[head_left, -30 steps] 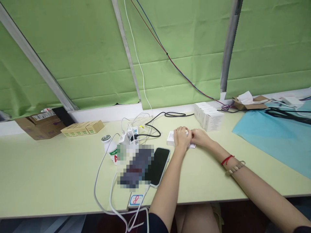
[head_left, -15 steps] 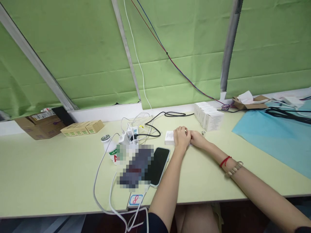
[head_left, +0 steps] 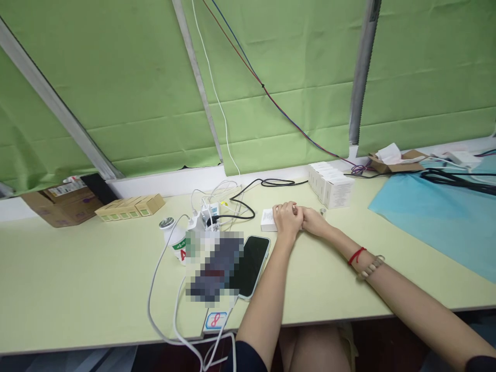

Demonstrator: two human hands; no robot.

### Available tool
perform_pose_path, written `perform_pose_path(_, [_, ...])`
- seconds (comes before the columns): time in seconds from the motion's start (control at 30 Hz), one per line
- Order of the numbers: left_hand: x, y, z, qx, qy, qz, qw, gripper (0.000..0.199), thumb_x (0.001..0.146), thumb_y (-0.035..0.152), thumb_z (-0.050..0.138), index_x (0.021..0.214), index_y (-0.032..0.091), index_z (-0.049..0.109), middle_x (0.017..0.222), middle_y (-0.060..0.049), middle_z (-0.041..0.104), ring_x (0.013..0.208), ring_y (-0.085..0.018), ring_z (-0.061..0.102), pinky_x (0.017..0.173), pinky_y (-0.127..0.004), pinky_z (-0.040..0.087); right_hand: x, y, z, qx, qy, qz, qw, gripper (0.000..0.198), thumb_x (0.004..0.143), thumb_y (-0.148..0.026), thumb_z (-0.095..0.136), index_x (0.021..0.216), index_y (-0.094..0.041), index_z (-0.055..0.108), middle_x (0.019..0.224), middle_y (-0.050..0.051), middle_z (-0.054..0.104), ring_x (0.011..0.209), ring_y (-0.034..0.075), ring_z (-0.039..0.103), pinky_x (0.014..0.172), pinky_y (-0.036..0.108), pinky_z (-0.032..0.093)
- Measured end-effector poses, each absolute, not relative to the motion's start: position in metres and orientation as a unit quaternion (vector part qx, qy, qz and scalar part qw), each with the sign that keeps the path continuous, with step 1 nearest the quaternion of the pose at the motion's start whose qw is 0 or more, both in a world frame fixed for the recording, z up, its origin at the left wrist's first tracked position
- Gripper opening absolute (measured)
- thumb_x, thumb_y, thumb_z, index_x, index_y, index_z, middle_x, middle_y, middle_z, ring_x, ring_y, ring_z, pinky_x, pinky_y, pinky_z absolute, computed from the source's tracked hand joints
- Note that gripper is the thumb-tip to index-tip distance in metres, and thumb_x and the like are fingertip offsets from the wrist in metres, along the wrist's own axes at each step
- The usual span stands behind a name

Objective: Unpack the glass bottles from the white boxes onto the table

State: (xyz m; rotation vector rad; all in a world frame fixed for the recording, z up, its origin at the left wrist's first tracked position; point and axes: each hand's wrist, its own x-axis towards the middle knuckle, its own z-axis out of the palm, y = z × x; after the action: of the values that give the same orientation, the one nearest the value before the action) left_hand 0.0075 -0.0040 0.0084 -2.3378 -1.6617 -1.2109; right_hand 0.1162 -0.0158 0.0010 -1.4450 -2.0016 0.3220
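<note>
A small white box (head_left: 267, 220) with printed text lies flat on the table, its left end showing. My left hand (head_left: 287, 218) is curled over its right part, fingers bent and closed on it. Against the left hand's fingers sits my right hand (head_left: 313, 221), closed, with its fingertips hidden; what they hold, if anything, cannot be made out. A small round shiny piece (head_left: 323, 211) rests just beyond the right hand. Behind it stands a row of white boxes (head_left: 338, 192) of similar look.
Left of my forearm lie a dark phone (head_left: 252, 266) and a blurred-out patch. A white bottle (head_left: 176, 243), a power strip (head_left: 199, 222) with tangled cables, and several tan boxes (head_left: 132, 206) stand further left. A blue sheet (head_left: 434, 217) covers the right side.
The view has shifted slightly. Both hands stay together at the white box, with only a slight change in the fingers.
</note>
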Motion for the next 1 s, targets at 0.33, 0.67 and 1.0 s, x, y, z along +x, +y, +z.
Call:
perform_pose_path(0.33, [0.002,-0.01,0.016,-0.812,-0.442,-0.38,-0.032,0.042,0.078,0.014,0.04,0.116,0.023,0.056,0.121,-0.001,0.062,0.115,-0.014,0.052,0.106,-0.032,0.028,0.12,-0.011,0.001,-0.557,-0.691,0.13,0.441,0.022,0.083,-0.026,0.047,0.092,-0.017,0.065,0.097,0.008,0.068,0.079,0.017,0.06,0.069,0.027,0.042])
perform_pose_path(0.67, [-0.008,-0.014,0.02,-0.888,-0.385,-0.251,-0.006,0.075,0.067,0.031,0.06,0.138,0.029,0.036,0.138,-0.003,0.047,0.131,-0.024,0.037,0.111,-0.042,0.023,0.119,-0.015,0.007,-0.669,-0.657,0.048,0.345,0.027,0.086,-0.025,0.04,0.095,-0.018,0.066,0.086,0.007,0.071,0.074,0.018,0.06,0.058,0.025,0.032])
perform_pose_path(1.0, [-0.002,-0.005,0.016,-0.862,-0.44,-0.241,0.073,0.063,0.078,0.004,0.041,0.136,0.028,0.039,0.138,-0.003,0.049,0.124,-0.023,0.044,0.105,-0.043,0.029,0.12,-0.016,0.007,-0.651,-0.651,0.04,0.389,0.03,0.089,-0.029,0.039,0.104,-0.021,0.064,0.098,0.006,0.071,0.085,0.02,0.062,0.064,0.026,0.035])
